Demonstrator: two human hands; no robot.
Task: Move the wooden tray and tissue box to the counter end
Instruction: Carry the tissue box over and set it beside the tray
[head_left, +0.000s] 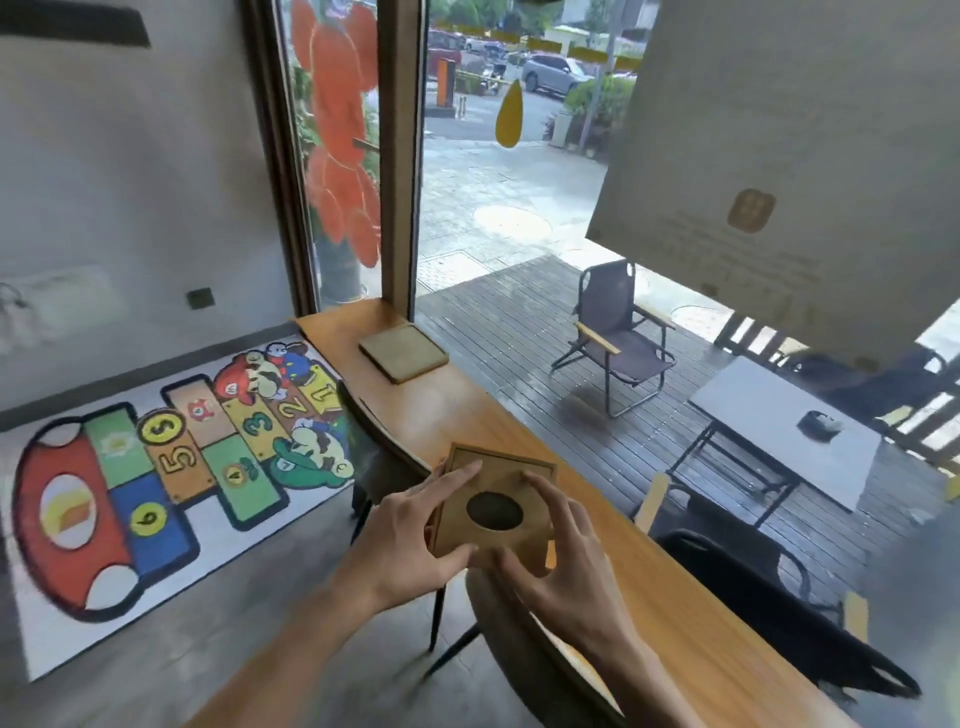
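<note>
A square wooden tissue box with a dark oval hole in its top is held over the near part of the long wooden counter. My left hand grips its left side, fingers across the top and thumb at the near edge. My right hand grips its right side and near corner. A flat square wooden tray lies at the far end of the counter, beside the wooden window post. I cannot tell whether the box touches the counter.
Two dark chairs stand against the counter's left edge, one right below my hands. A colourful hopscotch mat covers the floor at left. Behind the window are a folding chair and a grey table on a deck.
</note>
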